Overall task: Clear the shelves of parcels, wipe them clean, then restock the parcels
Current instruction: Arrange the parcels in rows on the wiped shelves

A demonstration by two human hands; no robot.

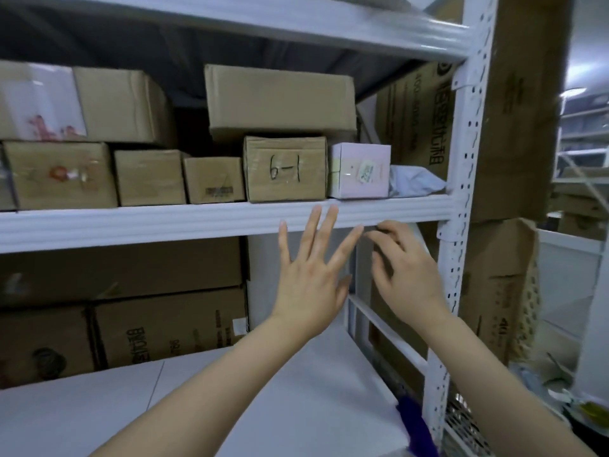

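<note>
So: pink box (361, 169) sits up-shelf of right hand (407, 278), loosely curled, empty; left hand (309, 285) splayed open, below 6-1 box (285, 168).

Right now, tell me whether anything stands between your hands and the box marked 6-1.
Nothing visible does. The left hand and right hand hover before the shelf beam, just below the box marked 6-1. A larger carton rests on it.

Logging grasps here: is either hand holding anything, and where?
Nothing is held: the left hand is spread open, and the right hand curls loosely round nothing.
</note>
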